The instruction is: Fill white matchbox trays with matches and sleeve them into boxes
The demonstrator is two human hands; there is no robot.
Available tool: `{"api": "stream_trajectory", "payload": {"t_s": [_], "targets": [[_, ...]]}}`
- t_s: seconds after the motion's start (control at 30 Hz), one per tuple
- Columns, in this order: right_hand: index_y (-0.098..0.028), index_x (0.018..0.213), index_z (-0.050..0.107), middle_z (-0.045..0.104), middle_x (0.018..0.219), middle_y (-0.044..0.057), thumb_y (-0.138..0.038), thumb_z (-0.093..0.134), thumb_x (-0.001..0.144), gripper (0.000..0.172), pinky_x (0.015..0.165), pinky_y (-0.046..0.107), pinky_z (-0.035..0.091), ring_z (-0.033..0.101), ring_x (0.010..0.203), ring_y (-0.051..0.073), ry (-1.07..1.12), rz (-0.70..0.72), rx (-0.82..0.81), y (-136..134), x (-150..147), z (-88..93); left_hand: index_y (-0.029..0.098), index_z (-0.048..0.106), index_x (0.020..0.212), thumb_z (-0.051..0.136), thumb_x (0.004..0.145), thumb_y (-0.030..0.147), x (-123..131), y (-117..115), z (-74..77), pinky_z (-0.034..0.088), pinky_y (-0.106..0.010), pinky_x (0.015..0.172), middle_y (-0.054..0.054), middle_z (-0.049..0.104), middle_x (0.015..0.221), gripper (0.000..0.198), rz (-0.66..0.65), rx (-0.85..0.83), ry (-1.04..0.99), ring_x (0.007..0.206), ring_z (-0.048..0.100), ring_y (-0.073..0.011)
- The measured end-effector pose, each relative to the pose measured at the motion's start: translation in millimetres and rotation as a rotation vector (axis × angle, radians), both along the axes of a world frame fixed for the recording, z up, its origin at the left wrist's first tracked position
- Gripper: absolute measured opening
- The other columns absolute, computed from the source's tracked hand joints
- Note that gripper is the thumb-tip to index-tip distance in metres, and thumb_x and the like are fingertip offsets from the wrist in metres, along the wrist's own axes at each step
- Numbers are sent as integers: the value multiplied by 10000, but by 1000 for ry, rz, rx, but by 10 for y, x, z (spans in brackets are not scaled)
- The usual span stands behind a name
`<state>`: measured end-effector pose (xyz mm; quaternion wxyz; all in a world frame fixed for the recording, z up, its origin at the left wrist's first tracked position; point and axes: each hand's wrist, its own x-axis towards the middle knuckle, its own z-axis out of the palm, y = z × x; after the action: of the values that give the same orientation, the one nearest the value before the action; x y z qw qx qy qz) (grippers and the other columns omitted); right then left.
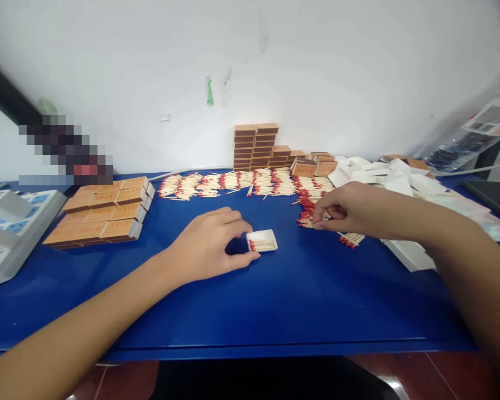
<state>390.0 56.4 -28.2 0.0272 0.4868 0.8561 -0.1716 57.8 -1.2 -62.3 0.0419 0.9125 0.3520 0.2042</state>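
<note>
On the blue table lies a small white matchbox tray, with some red-tipped matches inside it. My left hand rests at the tray's left end, thumb and forefinger on either side of its corner. Over at the pile of loose matches, my right hand has its thumb and fingertips pinched together among the red heads. Whatever sits in that pinch is hidden by the fingers. A few more matches lie just below the right hand.
Closed matchboxes are stacked at the left, and more matchboxes stand against the wall. White empty trays heap up at the right. A white power strip occupies the left edge; a row of matches runs along the back.
</note>
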Motion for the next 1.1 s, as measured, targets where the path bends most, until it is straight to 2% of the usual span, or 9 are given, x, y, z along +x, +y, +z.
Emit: {"api": "stream_trajectory", "payload": {"t_s": [0.37, 0.5, 0.63, 0.87, 1.1], "targets": [[-252, 765, 668, 578, 652, -6, -454, 682, 934, 263, 537, 309, 355, 483, 550, 154, 17, 22, -53, -75, -65, 8, 190, 776, 1079, 807, 955, 393, 6, -14, 24, 510, -315, 764, -29, 730, 922, 240, 13, -26, 21, 861, 677, -195], [-254, 745, 604, 562, 641, -13, -544, 669, 959, 366, 536, 321, 342, 453, 542, 151, 56, 16, -30, -68, -56, 6, 190, 776, 1082, 806, 957, 399, 5, -16, 18, 511, -308, 754, -32, 725, 919, 246, 10, -30, 20, 863, 678, -195], [-262, 719, 537, 485, 583, -30, -603, 619, 997, 447, 544, 336, 322, 410, 517, 150, 116, 29, 28, -99, -113, 20, 186, 779, 1089, 807, 957, 386, 7, -23, 10, 511, -309, 748, -31, 725, 934, 241, 8, -35, 10, 860, 677, -192], [-252, 880, 670, 645, 737, 16, -406, 598, 1002, 209, 613, 321, 360, 541, 623, 179, 231, 201, 301, -347, -443, -6, 181, 760, 1132, 765, 995, 421, 31, -19, -15, 523, -321, 778, -41, 728, 940, 276, -4, 4, -11, 871, 678, -198], [-229, 931, 688, 746, 854, 24, -243, 585, 991, 120, 606, 294, 353, 580, 619, 150, 248, 313, 367, -472, -600, -110, 163, 744, 1123, 744, 1013, 455, 46, -22, -41, 531, -331, 765, -48, 728, 931, 312, -17, 83, -18, 870, 680, -210]]}}
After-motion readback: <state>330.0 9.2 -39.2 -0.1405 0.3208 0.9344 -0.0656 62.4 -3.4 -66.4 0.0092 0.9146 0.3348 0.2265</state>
